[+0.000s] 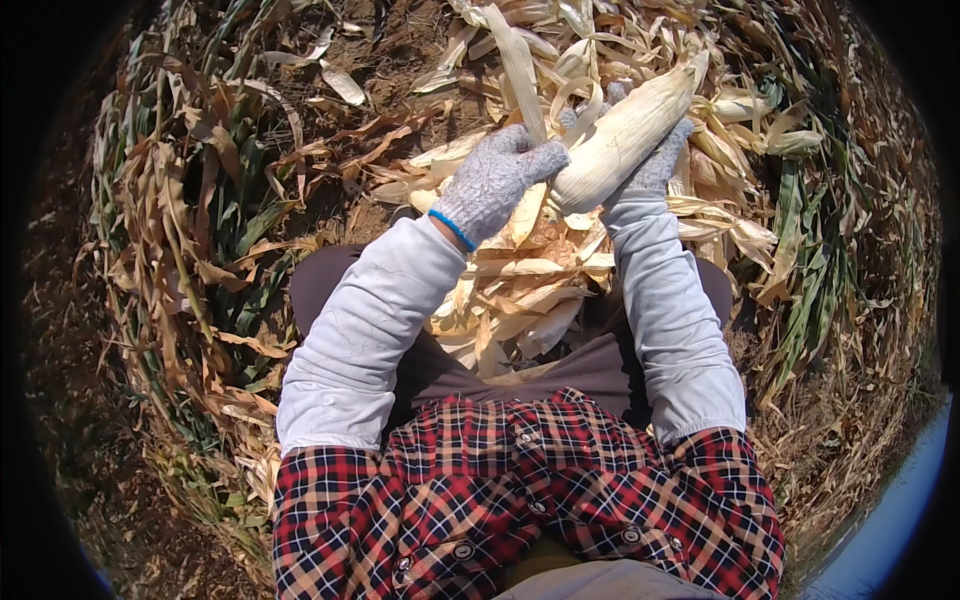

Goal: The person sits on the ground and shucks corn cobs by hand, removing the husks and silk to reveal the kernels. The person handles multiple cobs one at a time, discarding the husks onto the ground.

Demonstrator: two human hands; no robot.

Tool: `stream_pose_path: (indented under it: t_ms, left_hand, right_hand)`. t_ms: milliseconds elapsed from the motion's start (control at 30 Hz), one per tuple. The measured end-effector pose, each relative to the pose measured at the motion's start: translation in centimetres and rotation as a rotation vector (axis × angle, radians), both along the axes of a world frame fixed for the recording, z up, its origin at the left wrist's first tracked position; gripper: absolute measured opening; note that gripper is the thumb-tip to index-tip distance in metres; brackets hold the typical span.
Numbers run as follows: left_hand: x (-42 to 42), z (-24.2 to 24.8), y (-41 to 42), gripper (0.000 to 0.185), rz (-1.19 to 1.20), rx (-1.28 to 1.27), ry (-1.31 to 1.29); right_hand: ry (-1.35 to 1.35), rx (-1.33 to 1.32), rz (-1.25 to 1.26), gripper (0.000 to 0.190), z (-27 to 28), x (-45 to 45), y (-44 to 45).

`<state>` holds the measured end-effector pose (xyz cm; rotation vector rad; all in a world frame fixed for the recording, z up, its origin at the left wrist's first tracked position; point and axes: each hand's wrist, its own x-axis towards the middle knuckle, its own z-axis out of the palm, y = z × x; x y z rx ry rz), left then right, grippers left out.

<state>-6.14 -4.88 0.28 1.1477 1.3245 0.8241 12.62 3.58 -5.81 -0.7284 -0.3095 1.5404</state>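
Note:
An ear of corn (630,135), wrapped in pale dry husk, lies slantwise before me with its narrow tip up to the right. My right hand (661,161), in a grey knit glove, holds it from beneath and the right side; part of that hand is hidden behind the ear. At the ear's lower left, my left hand (499,176) wears a similar glove with a blue cuff edge. Between its thumb and fingers it grips a long strip of husk (516,71) that stands up above the hand. A curled husk strip (589,86) arches beside the ear.
Loose dry husks (525,307) are heaped between my knees, and a larger husk pile (720,150) spreads beyond the ear. Cut corn stalks (217,187) lie on the left, with more stalks (814,225) on the right. Bare soil (397,45) shows at the top.

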Motion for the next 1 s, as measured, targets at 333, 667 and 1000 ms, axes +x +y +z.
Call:
stream_pose_path:
  t_ms: [333, 667, 1000]
  left_hand:
    - [0.8, -0.9, -0.3, 0.033, 0.287, 0.084, -0.895]
    - [1.1, -0.3, -0.1, 0.023, 0.302, -0.194, -1.163]
    - [0.2, -0.3, 0.3, 0.017, 0.089, -0.191, -0.795]
  right_hand:
    - [0.072, -0.103, -0.075, 0.078, 0.4, 0.5, 0.4]
    - [0.059, 0.064, 0.095, 0.073, -1.5, 0.2, 0.0]
    - [-0.112, 0.033, 0.061, 0.084, -0.8, -0.4, -0.1]
